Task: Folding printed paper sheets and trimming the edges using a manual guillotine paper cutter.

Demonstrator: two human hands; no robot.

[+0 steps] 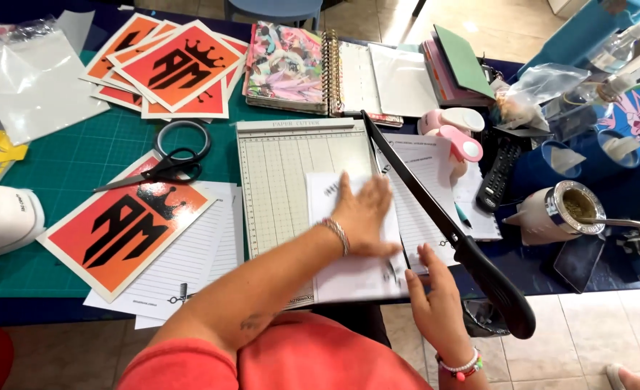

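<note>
Paper cutter (284,180) at frame centre on worktop (67,173), blade arm (435,224) raised. Lined sheet (356,267) on its bed, pinned flat by left hand (363,217), fingers spread, to stop slipping. Right hand (435,289) open, steadying sheet's edge beside blade.

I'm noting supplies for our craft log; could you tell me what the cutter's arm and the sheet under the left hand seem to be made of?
Cutter arm: dark blade, probably metal, with a matte black, plastic-looking handle. Sheet under the left hand: thin, matte white lined paper, lying flat.
</note>
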